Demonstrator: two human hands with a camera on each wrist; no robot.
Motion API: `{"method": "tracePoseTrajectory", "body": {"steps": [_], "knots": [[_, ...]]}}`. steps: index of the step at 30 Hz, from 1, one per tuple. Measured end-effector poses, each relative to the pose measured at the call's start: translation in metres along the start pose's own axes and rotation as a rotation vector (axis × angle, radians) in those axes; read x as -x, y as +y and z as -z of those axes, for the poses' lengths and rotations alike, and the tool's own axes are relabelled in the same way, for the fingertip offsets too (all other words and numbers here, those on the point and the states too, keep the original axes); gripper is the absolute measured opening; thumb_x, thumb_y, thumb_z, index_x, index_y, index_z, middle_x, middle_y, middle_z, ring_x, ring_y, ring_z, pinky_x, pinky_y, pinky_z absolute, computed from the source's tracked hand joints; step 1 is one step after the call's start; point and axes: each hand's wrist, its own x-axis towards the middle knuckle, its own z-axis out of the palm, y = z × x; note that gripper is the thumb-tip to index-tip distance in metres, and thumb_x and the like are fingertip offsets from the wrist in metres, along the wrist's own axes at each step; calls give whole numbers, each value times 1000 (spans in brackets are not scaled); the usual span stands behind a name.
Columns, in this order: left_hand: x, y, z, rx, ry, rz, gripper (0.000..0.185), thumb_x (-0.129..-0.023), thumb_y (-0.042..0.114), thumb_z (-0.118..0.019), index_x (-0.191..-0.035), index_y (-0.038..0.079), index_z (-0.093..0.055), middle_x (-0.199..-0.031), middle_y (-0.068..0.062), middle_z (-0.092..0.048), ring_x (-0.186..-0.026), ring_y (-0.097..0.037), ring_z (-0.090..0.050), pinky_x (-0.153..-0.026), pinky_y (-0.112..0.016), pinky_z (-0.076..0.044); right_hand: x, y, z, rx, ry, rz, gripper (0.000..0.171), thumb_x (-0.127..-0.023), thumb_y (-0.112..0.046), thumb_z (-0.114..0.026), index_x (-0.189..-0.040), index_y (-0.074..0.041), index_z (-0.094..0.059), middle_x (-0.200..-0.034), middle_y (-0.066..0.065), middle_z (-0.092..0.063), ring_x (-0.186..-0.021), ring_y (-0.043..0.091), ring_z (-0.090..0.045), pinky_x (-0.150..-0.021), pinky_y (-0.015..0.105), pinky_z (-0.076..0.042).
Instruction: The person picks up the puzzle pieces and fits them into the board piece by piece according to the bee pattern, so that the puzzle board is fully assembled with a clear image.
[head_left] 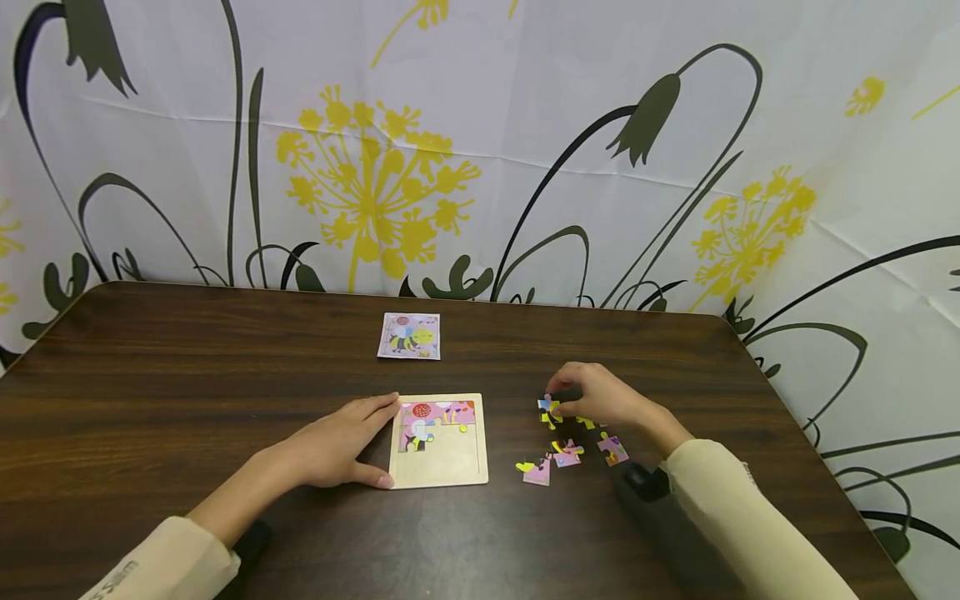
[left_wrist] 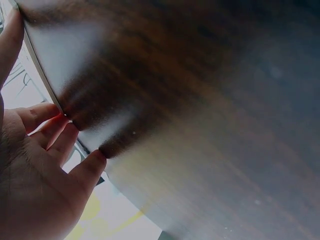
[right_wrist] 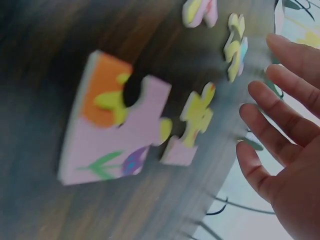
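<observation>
I am resting my left hand (head_left: 341,446) flat, fingers released, against the left edge of the puzzle tray (head_left: 442,467). My right hand (head_left: 600,396) is hovering with fingers straightened over the loose pieces (head_left: 567,452) right of it. Farther back, the reference card (head_left: 409,336) is lying.

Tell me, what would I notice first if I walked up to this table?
Probably the wooden puzzle tray near the front middle of the dark table, with only its top rows filled in pink. The left hand rests flat against the tray's left edge, while the right hand reaches over the loose puzzle pieces scattered to the tray's right. Farther back lies a small picture card showing a bee.
</observation>
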Motion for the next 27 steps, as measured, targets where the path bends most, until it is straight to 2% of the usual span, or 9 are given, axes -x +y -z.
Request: {"method": "tracePoseTrajectory", "body": {"steps": [3,10,16,27], "knots": [[0,0,0,1,0,0,90,-76,48,-68,-139,-5,-30,-145,-19,-26,-129,-39,-26,-98,-54,-28,4,3,0,-3,-1,-20,20,-78,-11,-72,-97,-5,-66,-97,1,-62,-92,19,-56,-80,37,-46],[1,0,0,3,4,-2,91,-76,49,-68,-139,-4,-30,-145,-18,-26,-129,-38,-26,-98,-54,-29,9,11,-5,4,11,22,20,-77,-13,-73,-96,-7,-67,-98,0,-60,-93,19,-55,-82,39,-45],[1,-1,-1,-4,11,-10,91,-75,48,-68,-139,-5,-31,-144,-19,-26,-129,-39,-27,-98,-54,-29,11,13,-11,-8,30,23,21,-76,-11,-74,-95,-8,-66,-100,2,-57,-95,22,-53,-84,42,-44],[1,0,-1,-2,13,-12,91,-75,49,-68,-138,-5,-31,-144,-19,-27,-129,-39,-27,-97,-54,-29,13,11,-15,46,64,40,23,-75,-11,-75,-96,-7,-65,-101,4,-56,-99,25,-51,-87,48,-40]]}}
